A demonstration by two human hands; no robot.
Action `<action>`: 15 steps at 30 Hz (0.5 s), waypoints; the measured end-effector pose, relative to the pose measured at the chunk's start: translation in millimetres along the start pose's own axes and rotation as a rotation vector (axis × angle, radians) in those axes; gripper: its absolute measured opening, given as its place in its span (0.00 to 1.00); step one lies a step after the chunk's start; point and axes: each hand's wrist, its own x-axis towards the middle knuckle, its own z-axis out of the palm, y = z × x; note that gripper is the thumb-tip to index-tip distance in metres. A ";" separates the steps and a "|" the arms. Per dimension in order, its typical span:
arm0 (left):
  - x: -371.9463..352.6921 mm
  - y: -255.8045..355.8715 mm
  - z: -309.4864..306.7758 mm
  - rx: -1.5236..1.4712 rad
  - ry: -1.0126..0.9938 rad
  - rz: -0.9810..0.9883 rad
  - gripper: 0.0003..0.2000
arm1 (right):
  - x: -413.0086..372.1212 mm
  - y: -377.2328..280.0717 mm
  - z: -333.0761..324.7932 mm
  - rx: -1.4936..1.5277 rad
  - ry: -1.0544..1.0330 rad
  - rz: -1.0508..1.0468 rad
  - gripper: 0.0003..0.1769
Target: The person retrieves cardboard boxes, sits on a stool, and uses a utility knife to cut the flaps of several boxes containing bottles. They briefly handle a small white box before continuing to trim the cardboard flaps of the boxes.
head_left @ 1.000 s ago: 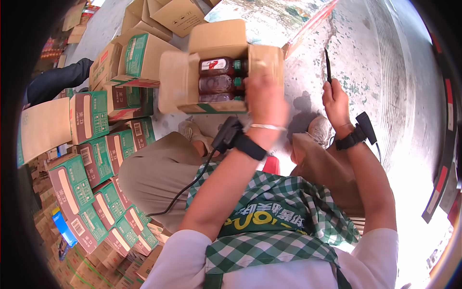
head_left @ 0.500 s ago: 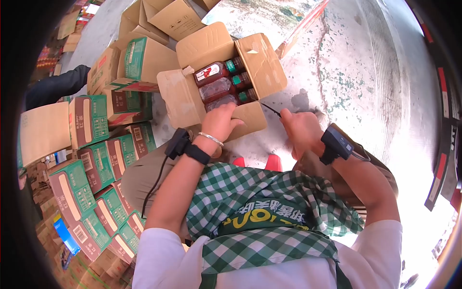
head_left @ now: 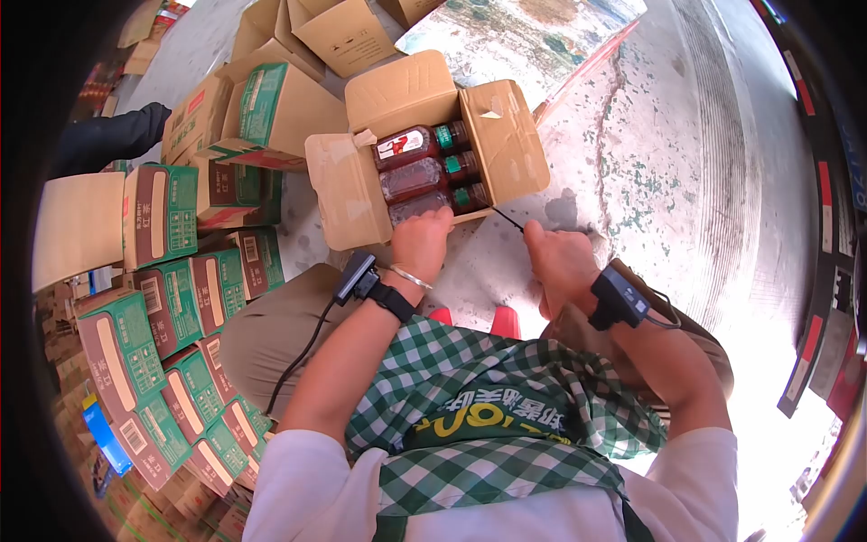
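Note:
In front of me an opened cardboard box (head_left: 517, 149) holds three bottles of dark red liquid, lying side by side with dark caps and green neck bands. A white label shows on the far bottle (head_left: 404, 147); the middle bottle (head_left: 413, 179) lies beside it. My left hand (head_left: 422, 242) is closed over the box's near edge, covering part of the nearest bottle (head_left: 423, 206). My right hand (head_left: 562, 262), to the right of the box, is closed round a thin dark pointed tool (head_left: 508, 219), whose tip is at the box's near right corner. Its handle is hidden.
Stacked green and brown cartons (head_left: 169, 298) stand at my left. Open empty boxes (head_left: 339, 32) lie beyond the box, with a worn board (head_left: 533, 36) beside them. Another person's dark sleeve (head_left: 117, 140) reaches in from the left. Red legs of something (head_left: 506, 322) show below me.
My left hand has drawn its fingers in at the box's near edge, and the near flap has gone down out of sight. My right hand stays close to the same corner with the tool.

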 end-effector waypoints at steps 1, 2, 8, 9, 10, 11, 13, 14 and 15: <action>-0.7 0.8 0.3 -0.006 0.011 0.007 0.08 | -1.2 1.0 0.1 0.013 0.010 -0.001 0.05; -1.4 1.6 1.1 -0.013 0.020 0.016 0.08 | -3.9 3.5 -1.8 -0.004 0.005 -0.016 0.04; -3.0 1.6 1.7 0.042 0.059 0.024 0.06 | 1.1 -0.6 0.3 -0.019 -0.069 0.024 0.04; -2.4 1.3 1.7 0.044 0.058 0.030 0.06 | 0.0 1.6 1.5 -0.013 -0.049 0.017 0.04; -2.8 1.2 1.7 0.044 0.042 0.035 0.06 | -1.1 3.8 2.6 -0.006 -0.030 0.009 0.04; -3.0 1.5 1.8 0.043 0.026 0.040 0.06 | -2.7 3.5 0.9 0.012 -0.043 0.003 0.04; -2.6 0.7 1.9 0.043 0.032 0.038 0.06 | -3.0 3.6 -1.3 0.032 -0.052 -0.005 0.04; -1.9 0.8 1.0 0.040 0.037 0.031 0.06 | -3.2 4.1 -1.0 0.027 -0.035 -0.015 0.04; -2.8 0.8 0.8 0.042 0.030 0.032 0.06 | -4.5 4.1 0.7 0.024 -0.021 -0.024 0.04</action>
